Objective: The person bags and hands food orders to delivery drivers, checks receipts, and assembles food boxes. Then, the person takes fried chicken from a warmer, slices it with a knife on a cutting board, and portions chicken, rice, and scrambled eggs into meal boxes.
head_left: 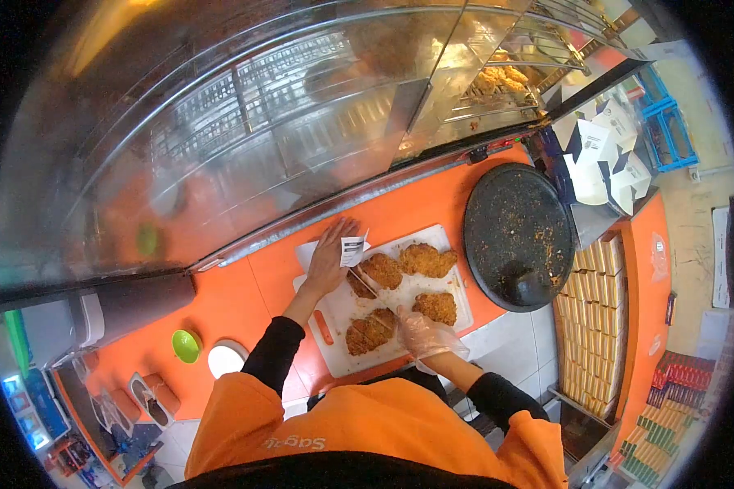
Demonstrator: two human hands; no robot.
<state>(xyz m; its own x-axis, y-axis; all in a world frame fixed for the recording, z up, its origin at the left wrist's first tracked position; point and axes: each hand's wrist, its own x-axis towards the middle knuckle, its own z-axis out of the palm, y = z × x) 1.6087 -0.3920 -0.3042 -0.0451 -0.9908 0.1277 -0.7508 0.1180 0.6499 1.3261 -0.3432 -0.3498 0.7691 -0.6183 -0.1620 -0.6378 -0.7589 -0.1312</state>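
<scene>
Four breaded fried cutlets lie on a white cutting board (342,359), among them a far-right one (429,260) and a near-right one (435,308). My right hand (426,336), in a clear plastic glove, is closed around what looks like a knife (373,287), its thin blade slanting across the far-left cutlet (382,271). Cut lines cross the near-left cutlet (370,331). Bare and with fingers stretched out, my left hand (326,259) rests at the board's far-left corner. A white printed paper (352,251) sits against its thumb side; whether it is pinched is hard to see.
Right of the board sits a round black tray (520,236) with crumbs. Beyond the orange counter (220,306) rises a glass display case (261,138). A green bowl (186,346) and a white round item (227,359) are at left. Stacked boxes (591,326) fill a right-hand shelf.
</scene>
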